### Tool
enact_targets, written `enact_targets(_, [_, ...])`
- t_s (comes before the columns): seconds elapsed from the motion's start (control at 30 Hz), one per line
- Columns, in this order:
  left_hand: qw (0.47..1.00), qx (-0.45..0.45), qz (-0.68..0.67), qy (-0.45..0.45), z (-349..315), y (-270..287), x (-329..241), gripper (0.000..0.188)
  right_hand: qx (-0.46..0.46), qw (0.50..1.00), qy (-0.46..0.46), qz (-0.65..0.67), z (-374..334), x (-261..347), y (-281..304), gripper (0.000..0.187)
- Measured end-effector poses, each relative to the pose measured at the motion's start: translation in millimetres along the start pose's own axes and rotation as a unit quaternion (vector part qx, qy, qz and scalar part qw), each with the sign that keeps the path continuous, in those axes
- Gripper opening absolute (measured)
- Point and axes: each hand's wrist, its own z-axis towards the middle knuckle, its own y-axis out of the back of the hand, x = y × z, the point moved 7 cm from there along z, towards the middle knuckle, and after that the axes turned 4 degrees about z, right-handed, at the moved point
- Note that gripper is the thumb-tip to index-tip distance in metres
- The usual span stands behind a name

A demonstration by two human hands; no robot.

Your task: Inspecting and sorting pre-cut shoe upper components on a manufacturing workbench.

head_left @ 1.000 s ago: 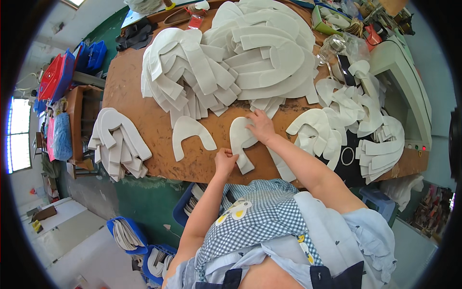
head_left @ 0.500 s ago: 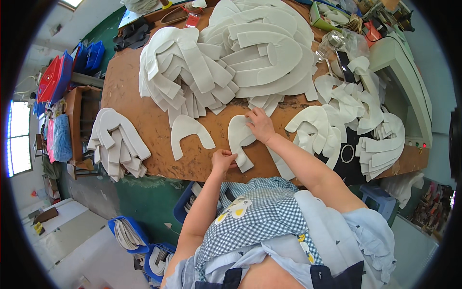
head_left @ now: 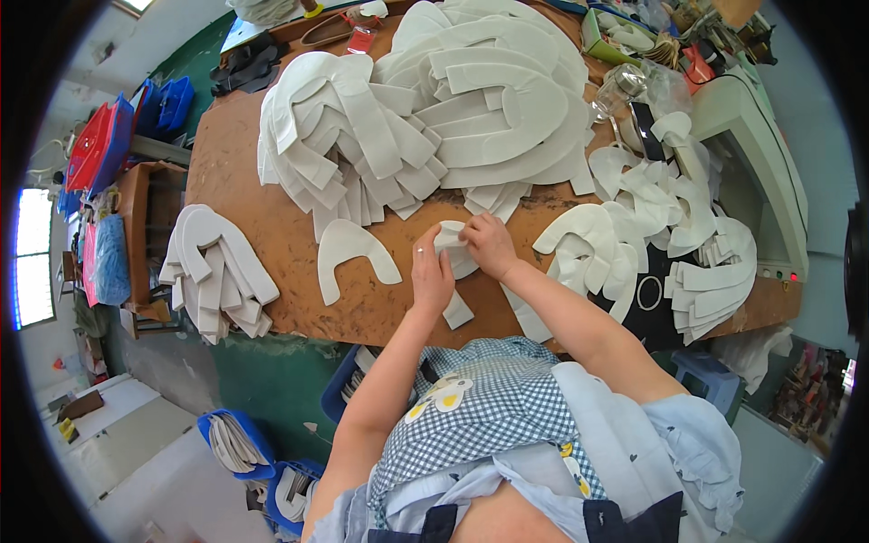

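Between my hands is a U-shaped white fabric piece (head_left: 461, 260), its curved top raised a little off the table. My left hand (head_left: 433, 273) has its fingers closed on the left side of the curve and covers that side. At the right of the curve, my right hand (head_left: 489, 245) pinches the edge with thumb and fingers. One leg of the piece shows below my left hand, lying toward the table's near edge. A single U-shaped white piece (head_left: 348, 248) lies flat to the left, apart from both hands.
Large piles of white U-shaped pieces (head_left: 507, 100) cover the far side of the brown table (head_left: 299, 294). A smaller stack (head_left: 222, 262) sits at the left, others at the right (head_left: 720, 281). A pale machine (head_left: 760, 163) stands far right. Blue bins (head_left: 237, 443) are on the floor.
My left hand has moved up from the piece's lower leg to its curved top. My right hand has shifted slightly down along the edge, and the top is now lifted.
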Motion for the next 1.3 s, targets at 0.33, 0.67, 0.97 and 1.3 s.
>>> enact_targets(0.33, [0.98, 0.193, -0.031, -0.046, -9.6, -38.3, 26.8, 0.022, 0.006, 0.997, 0.058, 0.045, -64.8, 14.1, 46.7, 0.012])
enact_targets(0.67, [0.935, 0.276, 0.17, -0.143, -65.0, -52.2, 14.1, 0.068, -0.299, 0.867, -0.295, 0.268, -80.7, -119.3, 210.3, 0.012])
enact_targets(0.97, [0.906, 0.316, 0.265, -0.098, -107.2, -47.1, 19.6, 0.082, -0.017, 0.999, -0.005, -0.042, -37.5, -4.6, 65.8, 0.056])
enact_targets(1.3, [0.908, 0.31, 0.263, -0.105, -104.1, -40.2, 13.0, 0.079, 0.155, 0.98, -0.035, -0.123, -76.0, -4.9, 8.2, 0.081])
